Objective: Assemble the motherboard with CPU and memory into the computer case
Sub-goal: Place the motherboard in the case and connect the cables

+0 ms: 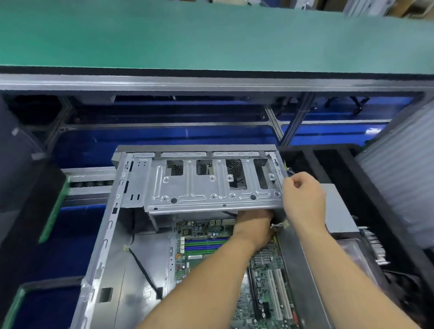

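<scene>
The computer case (130, 253) lies open on its side, low in front of the green table (206, 36), and the motherboard (264, 285) already sits flat on its floor, its memory sticks (204, 246) showing as green and blue strips near the far end. The CPU I cannot make out. The drive cage (211, 181) bridges the far end of the case, and both hands work at its right corner. The left hand (254, 228) reaches under the cage edge over the board, apparently to get at something by the small white connector (279, 225); its fingers are hidden, so I cannot tell its grip. The right hand (304, 198) has its fingers curled in against the cage's right end, probably steadying or swinging it, though what it pinches is unclear.
</scene>
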### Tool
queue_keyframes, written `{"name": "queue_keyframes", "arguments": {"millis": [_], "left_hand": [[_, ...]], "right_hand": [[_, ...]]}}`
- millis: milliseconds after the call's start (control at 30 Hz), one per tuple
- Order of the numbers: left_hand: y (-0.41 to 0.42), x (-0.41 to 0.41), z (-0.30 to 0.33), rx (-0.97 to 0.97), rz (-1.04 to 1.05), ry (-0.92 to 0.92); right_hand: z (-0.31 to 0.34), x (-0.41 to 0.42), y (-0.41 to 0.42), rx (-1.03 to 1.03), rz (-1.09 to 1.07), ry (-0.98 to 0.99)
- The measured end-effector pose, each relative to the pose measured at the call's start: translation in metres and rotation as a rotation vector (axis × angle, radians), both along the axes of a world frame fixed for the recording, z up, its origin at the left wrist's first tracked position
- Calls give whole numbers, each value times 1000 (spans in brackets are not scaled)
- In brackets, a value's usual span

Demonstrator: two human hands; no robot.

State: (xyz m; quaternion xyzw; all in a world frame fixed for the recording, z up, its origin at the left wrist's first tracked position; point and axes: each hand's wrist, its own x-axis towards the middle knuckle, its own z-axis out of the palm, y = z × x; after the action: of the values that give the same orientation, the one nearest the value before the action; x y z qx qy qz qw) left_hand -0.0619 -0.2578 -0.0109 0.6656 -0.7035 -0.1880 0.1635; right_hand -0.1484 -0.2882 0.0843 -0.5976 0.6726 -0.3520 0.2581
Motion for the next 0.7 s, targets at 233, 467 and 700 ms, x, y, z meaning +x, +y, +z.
{"name": "queue_keyframes", "arguments": {"millis": [233, 467, 700], "left_hand": [[-5, -2, 5, 62, -43, -15], [-6, -2, 5, 119, -58, -7], [-3, -3, 2, 17, -31, -47]], "right_hand": [[-2, -2, -4, 9, 13, -29], [-3, -3, -3, 44, 32, -49], [-1, -2, -3, 61, 43, -35]]}}
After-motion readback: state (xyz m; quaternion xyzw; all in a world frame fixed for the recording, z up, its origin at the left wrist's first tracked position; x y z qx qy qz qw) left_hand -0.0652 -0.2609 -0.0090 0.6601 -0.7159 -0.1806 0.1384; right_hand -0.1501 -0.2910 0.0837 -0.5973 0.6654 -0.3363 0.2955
